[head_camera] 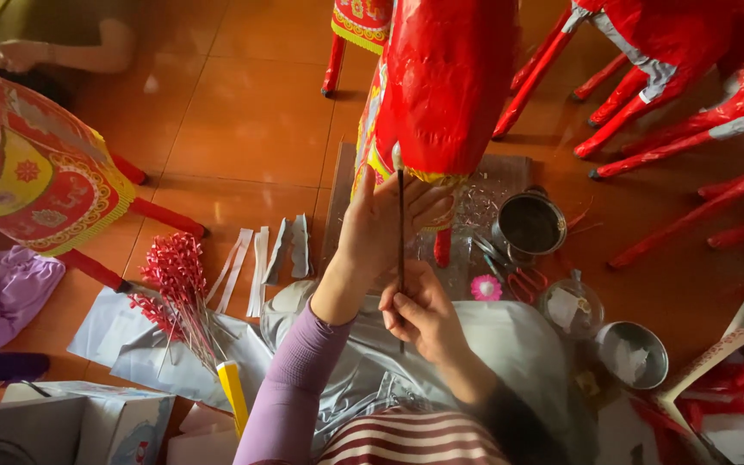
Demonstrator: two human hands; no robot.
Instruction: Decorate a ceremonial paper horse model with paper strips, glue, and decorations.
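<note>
Hands are busy under a big red paper figure (pixel 449 77) that stands on the floor (pixel 251 112). Its top is cut off by the edge of the picture, so its full shape cannot be told. The right hand (pixel 424 317) is closed around a thin dark stick (pixel 401 232), like a brush, and holds it straight up. The tip of the stick touches the gold trim at the bottom of the figure. The left hand (pixel 381 226) is open, with fingers spread, and presses flat against the figure just behind the stick. Part of its fingers hide behind the stick and the paper.

Near the hands sit a dark pot (pixel 529 226), a pink flower (pixel 486 288) and red scissors (pixel 523 282). What is inside the pot is too dark to see. White paper strips (pixel 256 263) lie to the left, beside a bunch of red paper flowers on wires (pixel 178 284).
</note>
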